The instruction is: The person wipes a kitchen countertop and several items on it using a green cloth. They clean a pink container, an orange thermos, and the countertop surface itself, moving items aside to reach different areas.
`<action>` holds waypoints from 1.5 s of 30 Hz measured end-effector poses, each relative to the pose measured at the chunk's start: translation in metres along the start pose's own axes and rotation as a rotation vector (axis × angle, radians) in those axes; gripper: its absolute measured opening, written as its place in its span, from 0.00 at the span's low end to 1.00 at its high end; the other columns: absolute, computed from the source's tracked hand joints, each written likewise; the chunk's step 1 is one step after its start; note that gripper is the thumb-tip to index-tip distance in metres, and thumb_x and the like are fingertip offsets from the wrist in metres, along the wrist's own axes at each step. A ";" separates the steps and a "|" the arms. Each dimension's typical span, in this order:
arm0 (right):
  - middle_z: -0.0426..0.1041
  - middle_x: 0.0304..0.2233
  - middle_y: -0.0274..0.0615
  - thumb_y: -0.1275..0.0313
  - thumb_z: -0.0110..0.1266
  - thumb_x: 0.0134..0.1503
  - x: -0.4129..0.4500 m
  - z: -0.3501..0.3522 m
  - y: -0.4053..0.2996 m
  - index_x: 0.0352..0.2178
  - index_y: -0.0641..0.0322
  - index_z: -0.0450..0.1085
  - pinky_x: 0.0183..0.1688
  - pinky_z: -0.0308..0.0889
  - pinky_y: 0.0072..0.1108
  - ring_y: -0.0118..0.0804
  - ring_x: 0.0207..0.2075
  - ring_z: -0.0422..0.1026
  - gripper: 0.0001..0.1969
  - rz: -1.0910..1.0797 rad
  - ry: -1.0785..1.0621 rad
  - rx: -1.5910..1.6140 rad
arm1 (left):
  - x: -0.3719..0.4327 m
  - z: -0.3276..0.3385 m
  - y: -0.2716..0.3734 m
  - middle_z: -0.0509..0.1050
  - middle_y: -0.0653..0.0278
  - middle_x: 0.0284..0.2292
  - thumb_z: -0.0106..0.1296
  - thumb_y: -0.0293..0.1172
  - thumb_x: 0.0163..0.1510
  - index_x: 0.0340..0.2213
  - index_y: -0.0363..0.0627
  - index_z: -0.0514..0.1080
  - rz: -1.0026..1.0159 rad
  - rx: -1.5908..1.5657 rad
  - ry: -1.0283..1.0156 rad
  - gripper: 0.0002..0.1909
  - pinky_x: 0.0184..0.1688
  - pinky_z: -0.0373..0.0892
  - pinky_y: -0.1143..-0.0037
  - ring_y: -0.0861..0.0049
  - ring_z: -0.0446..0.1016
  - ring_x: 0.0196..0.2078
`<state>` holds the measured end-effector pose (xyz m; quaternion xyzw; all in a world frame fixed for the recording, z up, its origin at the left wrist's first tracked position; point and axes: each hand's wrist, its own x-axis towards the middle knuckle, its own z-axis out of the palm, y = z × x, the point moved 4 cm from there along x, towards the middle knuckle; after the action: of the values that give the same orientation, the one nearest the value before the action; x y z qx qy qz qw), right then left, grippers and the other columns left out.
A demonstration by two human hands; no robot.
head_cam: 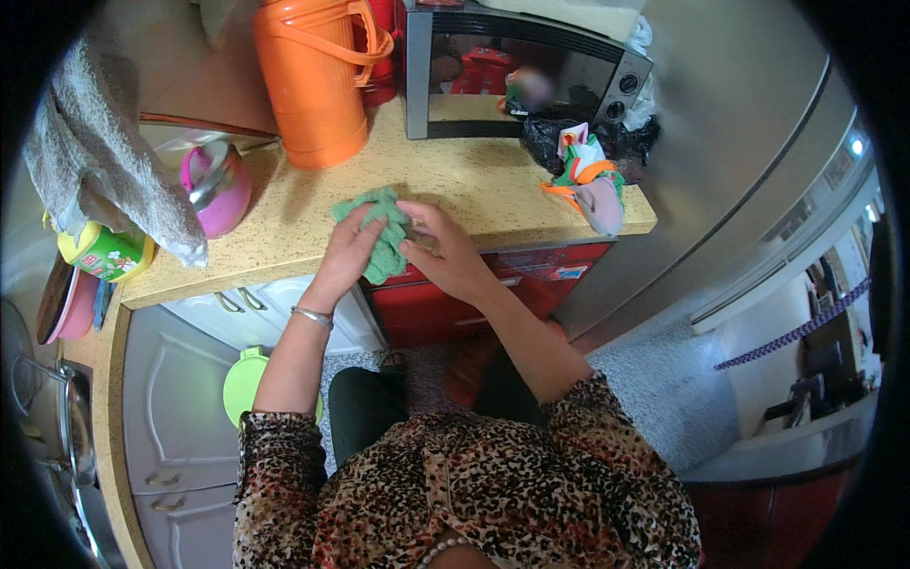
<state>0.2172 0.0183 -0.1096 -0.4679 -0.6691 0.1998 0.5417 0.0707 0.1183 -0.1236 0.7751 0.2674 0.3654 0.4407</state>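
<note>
A crumpled green cloth (384, 245) is gripped in my left hand (348, 249), just over the front edge of the yellow speckled countertop (455, 185). My right hand (446, 252) is close beside the cloth on its right side, fingers apart and curved toward it; whether its fingertips touch the cloth, I cannot tell. Behind my hands stands an orange thermos jug (309, 85). A pink kettle (224, 192) with a metal top is to the left of the jug.
A countertop oven (522, 71) stands at the back, with black plastic bags (544, 142) and a multicoloured cloth bundle (593, 178) before it. A grey towel (121, 142) hangs at left above a yellow-green tub (106, 252). The refrigerator (682, 178) borders the counter's right. Below is a lime-green bin (245, 384).
</note>
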 end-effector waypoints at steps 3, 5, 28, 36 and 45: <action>0.69 0.53 0.51 0.72 0.58 0.60 -0.013 -0.016 -0.016 0.60 0.62 0.60 0.57 0.66 0.30 0.44 0.54 0.70 0.28 0.026 0.032 -0.127 | -0.010 0.007 0.018 0.77 0.55 0.48 0.47 0.45 0.68 0.55 0.39 0.69 -0.266 -0.737 0.024 0.24 0.48 0.75 0.71 0.70 0.79 0.44; 0.69 0.53 0.50 0.71 0.58 0.61 -0.019 -0.027 -0.018 0.60 0.63 0.59 0.57 0.66 0.30 0.41 0.54 0.70 0.28 0.060 0.055 -0.134 | -0.012 0.017 0.021 0.77 0.54 0.48 0.47 0.48 0.67 0.55 0.38 0.68 -0.428 -1.257 0.055 0.26 0.53 0.74 0.67 0.65 0.78 0.48; 0.71 0.46 0.43 0.65 0.62 0.59 -0.037 -0.031 -0.054 0.51 0.66 0.66 0.54 0.64 0.28 0.36 0.47 0.69 0.23 0.255 0.189 0.182 | -0.045 0.030 0.043 0.74 0.50 0.52 0.36 0.61 0.66 0.61 0.38 0.61 -0.263 -1.135 -0.137 0.39 0.55 0.74 0.64 0.62 0.74 0.54; 0.73 0.41 0.52 0.78 0.57 0.49 -0.057 -0.076 -0.031 0.47 0.60 0.67 0.51 0.68 0.33 0.50 0.47 0.73 0.21 0.232 0.279 -0.334 | -0.051 0.036 0.058 0.66 0.52 0.62 0.44 0.56 0.66 0.64 0.39 0.59 -0.062 -0.260 -0.410 0.37 0.64 0.63 0.67 0.62 0.69 0.60; 0.72 0.48 0.51 0.78 0.59 0.50 -0.071 -0.150 0.043 0.46 0.61 0.69 0.56 0.65 0.37 0.51 0.51 0.72 0.19 0.066 0.505 -0.692 | -0.023 -0.066 0.006 0.62 0.51 0.63 0.55 0.62 0.55 0.65 0.55 0.60 0.290 1.095 -0.022 0.42 0.66 0.58 0.58 0.54 0.62 0.65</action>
<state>0.3697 -0.0566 -0.1316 -0.6774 -0.5278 -0.1401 0.4928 0.0044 0.1309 -0.1029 0.9231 0.3040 0.2221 -0.0777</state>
